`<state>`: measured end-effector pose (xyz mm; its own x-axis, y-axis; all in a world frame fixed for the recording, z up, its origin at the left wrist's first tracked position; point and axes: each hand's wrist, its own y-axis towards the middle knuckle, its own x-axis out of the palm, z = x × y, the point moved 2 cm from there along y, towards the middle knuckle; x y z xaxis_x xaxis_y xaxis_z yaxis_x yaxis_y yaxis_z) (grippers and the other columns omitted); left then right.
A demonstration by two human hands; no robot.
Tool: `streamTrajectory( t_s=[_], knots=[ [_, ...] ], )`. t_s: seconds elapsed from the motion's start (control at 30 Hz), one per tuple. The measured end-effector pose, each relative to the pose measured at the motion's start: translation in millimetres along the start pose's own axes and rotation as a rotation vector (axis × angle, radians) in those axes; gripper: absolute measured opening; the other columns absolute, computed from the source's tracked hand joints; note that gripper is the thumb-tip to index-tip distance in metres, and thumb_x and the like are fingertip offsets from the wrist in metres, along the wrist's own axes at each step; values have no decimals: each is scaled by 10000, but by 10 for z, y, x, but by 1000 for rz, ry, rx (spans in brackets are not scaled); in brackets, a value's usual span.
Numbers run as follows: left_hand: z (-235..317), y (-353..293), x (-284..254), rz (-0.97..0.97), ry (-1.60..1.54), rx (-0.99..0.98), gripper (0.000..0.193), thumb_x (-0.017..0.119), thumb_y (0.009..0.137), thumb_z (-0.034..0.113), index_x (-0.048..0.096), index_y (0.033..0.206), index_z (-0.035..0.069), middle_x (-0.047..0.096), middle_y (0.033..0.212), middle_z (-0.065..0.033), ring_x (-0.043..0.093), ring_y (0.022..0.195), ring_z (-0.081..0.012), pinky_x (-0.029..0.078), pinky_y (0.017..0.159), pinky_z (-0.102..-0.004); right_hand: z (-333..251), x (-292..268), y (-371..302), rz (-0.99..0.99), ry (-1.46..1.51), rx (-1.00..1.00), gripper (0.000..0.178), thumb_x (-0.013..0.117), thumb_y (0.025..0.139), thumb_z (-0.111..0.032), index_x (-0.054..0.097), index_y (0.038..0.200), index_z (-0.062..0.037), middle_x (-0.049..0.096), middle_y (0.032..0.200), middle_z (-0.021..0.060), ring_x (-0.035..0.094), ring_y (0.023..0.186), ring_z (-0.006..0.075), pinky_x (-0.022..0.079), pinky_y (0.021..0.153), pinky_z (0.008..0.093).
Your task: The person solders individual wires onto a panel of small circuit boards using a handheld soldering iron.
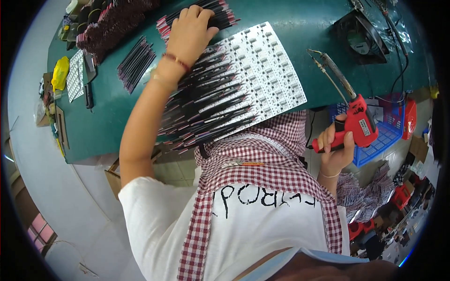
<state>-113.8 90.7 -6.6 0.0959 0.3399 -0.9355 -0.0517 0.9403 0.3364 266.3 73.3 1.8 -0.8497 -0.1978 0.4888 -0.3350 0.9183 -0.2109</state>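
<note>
My left hand (191,32) reaches over a pile of short black wires with red ends (226,13) at the far side of the table. Its fingers and thumb are apart, and the fingertips touch the pile. In my right hand (335,147) is a red soldering gun (362,122), gripped by its handle, its metal tip pointing up and to the left. Between my hands lies a white sheet of small circuit boards (269,70). Rows of black wires (211,105) cover its left part, under and beside my left forearm.
A small bunch of wires (136,64) lies left of my forearm on the green table (101,126). Further left are a black-handled knife (89,95) and a yellow bag (60,73). A black fan (360,37) stands at the far right. Below it sits a blue plastic basket (384,136).
</note>
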Motion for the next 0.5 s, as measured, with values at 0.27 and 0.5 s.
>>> streamTrajectory(
  t_s=[0.27,0.5],
  knots=[
    [-192,257,245,-82,-80,-119,212,649,796,226,612,898,44,595,915,-107,554,913,-297,436,765,-419,-69,36,96,27,45,-75,445,429,935,-346,424,1183,23,461,647,66,364,427,99,369,458,258],
    [-408,438,89,-85,-243,-305,207,573,856,161,575,884,-44,614,841,-196,580,810,-378,458,728,-440,-127,89,316,35,61,-103,406,421,945,-316,425,1171,20,462,635,62,364,418,91,377,451,246]
  ],
)
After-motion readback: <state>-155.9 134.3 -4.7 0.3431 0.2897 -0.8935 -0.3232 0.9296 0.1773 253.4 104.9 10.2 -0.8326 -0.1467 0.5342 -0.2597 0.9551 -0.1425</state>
